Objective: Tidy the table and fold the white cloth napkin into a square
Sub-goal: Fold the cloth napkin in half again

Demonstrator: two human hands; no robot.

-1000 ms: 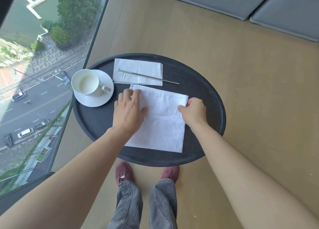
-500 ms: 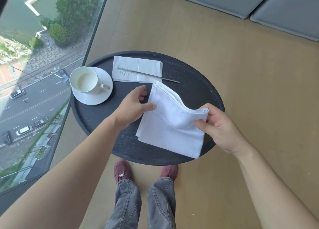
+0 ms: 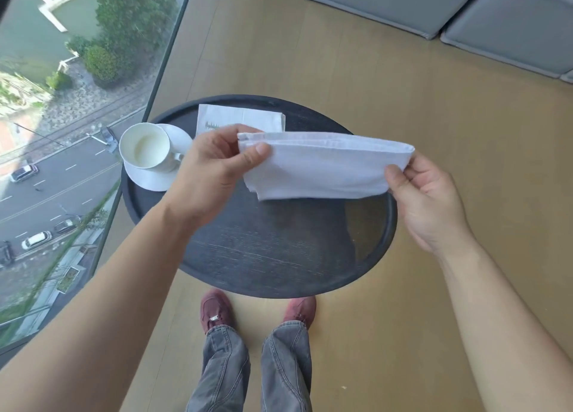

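Observation:
The folded white cloth napkin [image 3: 322, 166] hangs in the air above the round black table [image 3: 266, 250], held level by both hands. My left hand [image 3: 214, 166] pinches its left end between thumb and fingers. My right hand [image 3: 424, 200] pinches its right end. The napkin's stacked edges face away from me along the top. It covers the middle of the table's far half.
A white cup on a saucer [image 3: 155, 157] stands at the table's left edge, beside a glass wall [image 3: 161, 67]. A white paper napkin [image 3: 242, 120] lies at the far rim, partly hidden. Grey cushions [image 3: 465, 11] lie on the wooden floor beyond. My feet are under the near rim.
The cloth napkin went from lying flat under both hands to being lifted off the table. Both hands now pinch its ends in the air, and the thin metal rod is hidden behind it.

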